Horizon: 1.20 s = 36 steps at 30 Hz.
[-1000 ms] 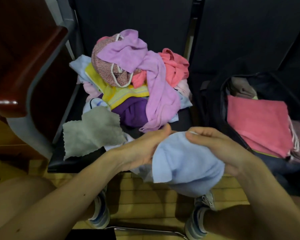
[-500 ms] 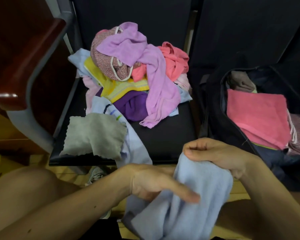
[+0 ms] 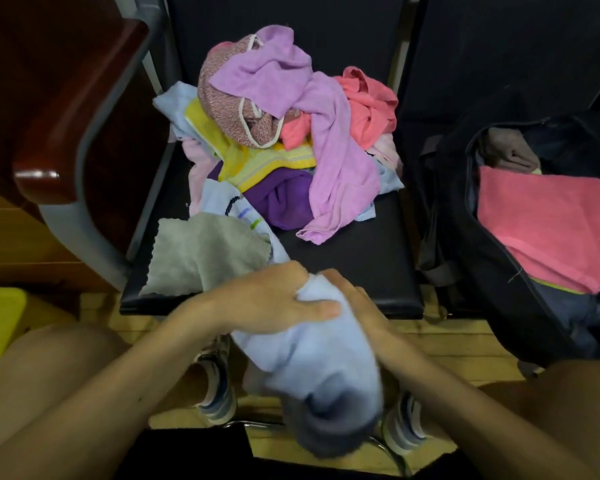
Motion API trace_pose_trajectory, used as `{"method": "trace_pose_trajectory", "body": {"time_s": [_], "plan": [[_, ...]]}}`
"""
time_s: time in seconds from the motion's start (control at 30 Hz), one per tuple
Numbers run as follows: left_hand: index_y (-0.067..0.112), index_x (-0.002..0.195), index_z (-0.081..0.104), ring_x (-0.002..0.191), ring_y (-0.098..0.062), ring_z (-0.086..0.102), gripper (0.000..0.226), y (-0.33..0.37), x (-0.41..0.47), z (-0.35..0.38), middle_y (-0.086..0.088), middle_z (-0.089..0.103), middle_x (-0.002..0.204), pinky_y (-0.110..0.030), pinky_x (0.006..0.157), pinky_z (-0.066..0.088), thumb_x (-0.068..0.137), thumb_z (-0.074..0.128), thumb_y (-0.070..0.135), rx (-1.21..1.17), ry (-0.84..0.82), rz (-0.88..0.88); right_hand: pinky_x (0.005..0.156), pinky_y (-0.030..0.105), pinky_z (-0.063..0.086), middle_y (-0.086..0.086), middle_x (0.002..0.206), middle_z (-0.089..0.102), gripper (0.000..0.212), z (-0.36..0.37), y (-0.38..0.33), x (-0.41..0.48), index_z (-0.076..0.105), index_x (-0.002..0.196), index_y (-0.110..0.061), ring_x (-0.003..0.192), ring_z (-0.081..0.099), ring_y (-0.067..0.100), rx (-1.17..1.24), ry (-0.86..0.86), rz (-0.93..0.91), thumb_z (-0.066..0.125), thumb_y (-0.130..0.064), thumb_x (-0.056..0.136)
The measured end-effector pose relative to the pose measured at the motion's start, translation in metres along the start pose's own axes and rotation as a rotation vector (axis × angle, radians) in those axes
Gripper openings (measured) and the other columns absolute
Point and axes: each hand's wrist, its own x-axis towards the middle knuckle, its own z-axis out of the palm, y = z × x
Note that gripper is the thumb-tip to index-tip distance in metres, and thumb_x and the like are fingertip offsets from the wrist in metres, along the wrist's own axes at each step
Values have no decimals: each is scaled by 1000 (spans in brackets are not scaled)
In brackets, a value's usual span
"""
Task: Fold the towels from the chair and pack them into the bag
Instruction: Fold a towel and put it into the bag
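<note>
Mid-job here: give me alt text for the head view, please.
The left hand and right hand hold a light blue towel in front of the chair. A pile of towels and a grey cloth lie on its seat; to the right, an open black bag holds a folded pink towel.

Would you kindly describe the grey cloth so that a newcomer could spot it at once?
Find the black chair seat with the heap of coloured towels. At its front left corner lies the grey cloth. It alone on the seat is grey, spread nearly flat, with a zigzag edge.
</note>
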Motion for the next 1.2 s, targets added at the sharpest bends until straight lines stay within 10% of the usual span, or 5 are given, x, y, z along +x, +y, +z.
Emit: {"method": "trace_pose_trajectory", "body": {"time_s": [0.23,0.43,0.67,0.9,1.2], "plan": [[19,89,61,70,-4,54,26,-65,-31,-50,7,59,77,-15,58,39,88,69,44,67,389,-197,90,42,49,14,124,56,75,23,-35,39,32,142,-19,113,57,35,-168,122,91,71,-40,82],[38,144,34,89,-25,67,52,-97,-25,-63,-5,66,103,-37,78,53,97,54,50,120,499,-408,82,41,47,12,109,65,20,45,-56,56,61,108,-25,105,59,37,-290,190,-104,62,-30,89],[15,83,57,80,-28,57,14,-109,-3,-66,-15,64,97,-34,66,43,97,52,14,434,429,-474,54,34,31,-4,55,39,42,9,-43,48,34,59,-16,57,37,18,-234,137,-234,68,-22,83],[3,111,53,88,-48,59,24,-102,2,-91,-26,63,99,-53,72,51,104,40,21,311,1030,-423,54,29,23,-7,59,28,45,-65,-8,-1,38,58,-15,58,27,8,-157,-116,-240,78,-17,77],[13,101,69,89,-23,66,11,-40,15,-35,-6,72,97,-37,81,52,94,62,18,159,788,21,64,24,42,-4,68,61,29,-76,2,-58,72,80,-15,63,52,3,-29,-250,-51,77,-44,79]]}}
